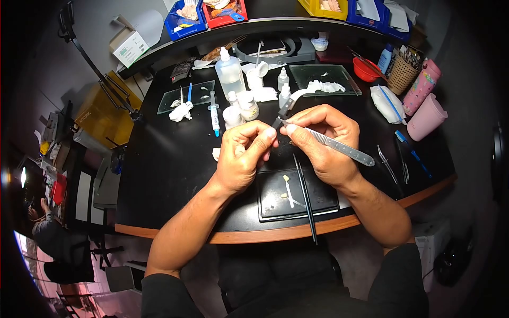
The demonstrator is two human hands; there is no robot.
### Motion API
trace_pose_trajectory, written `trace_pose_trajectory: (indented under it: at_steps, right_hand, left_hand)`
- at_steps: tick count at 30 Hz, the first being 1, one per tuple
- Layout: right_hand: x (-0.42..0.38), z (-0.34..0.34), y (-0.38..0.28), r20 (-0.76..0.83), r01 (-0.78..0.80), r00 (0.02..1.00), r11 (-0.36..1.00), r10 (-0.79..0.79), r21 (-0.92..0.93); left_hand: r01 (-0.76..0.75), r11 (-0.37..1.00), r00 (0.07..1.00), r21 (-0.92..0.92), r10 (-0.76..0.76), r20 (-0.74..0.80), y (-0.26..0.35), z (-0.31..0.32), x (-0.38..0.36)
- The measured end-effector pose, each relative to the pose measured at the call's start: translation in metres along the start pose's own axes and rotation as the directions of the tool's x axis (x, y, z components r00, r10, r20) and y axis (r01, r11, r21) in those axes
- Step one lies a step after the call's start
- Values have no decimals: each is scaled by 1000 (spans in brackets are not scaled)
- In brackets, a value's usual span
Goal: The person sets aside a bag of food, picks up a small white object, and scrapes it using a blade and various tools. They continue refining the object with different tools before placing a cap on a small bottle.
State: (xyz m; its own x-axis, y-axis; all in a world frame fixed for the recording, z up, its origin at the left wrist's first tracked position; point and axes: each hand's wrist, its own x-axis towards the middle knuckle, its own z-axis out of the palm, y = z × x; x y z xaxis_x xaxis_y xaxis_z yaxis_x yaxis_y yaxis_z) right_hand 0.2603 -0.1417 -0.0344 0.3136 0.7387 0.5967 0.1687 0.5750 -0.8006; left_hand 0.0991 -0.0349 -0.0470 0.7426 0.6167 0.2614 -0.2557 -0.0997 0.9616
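My right hand (pixel 328 143) is closed around a flat metal scalpel handle (pixel 342 149), its tip pointing left. Facing it, my left hand (pixel 246 153) pinches a small dark piece (pixel 277 123) between thumb and fingers, close to the scalpel's tip. A black tool with a pale curved end (pixel 289 106) stands just beyond the fingertips; what holds it is hidden. Below the hands lies a black tray (pixel 270 199) with a branched whitish piece (pixel 289 192) bearing small yellowish bits. A thin dark brush (pixel 305 196) rests across the tray and over the table's edge.
Behind my hands stand a large clear bottle (pixel 229 71) and white jars (pixel 247 106). A syringe (pixel 214 114) and glass plate (pixel 185 97) lie left. Another glass plate (pixel 344 90), a red bowl (pixel 366 70) and a pink cup (pixel 427 117) are right. A person (pixel 50 233) sits far left.
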Motion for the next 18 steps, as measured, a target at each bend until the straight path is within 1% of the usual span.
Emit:
trace_pose_trajectory:
  at_steps: [3,10,12,15,18]
  right_hand:
    - [1,3,-3,-61,-18,998,999,21,49]
    - [1,1,-3,-51,-6,999,1000,8,27]
    - [0,1,-3,-49,1,999,999,1,43]
    - [1,-2,0,-3,75,997,997,-75,-4]
    - [1,-2,1,-4,78,997,997,-78,-5]
  left_hand:
    - [3,1000,1000,-10,-3,-7,2,-4,1]
    - [24,993,1000,-117,-23,13,1,-10,4]
    - [37,981,999,-189,-33,24,-2,-10,5]
    - [52,967,998,-249,-44,38,-4,-9,6]
    - [65,961,998,-270,-58,37,-2,-5,4]
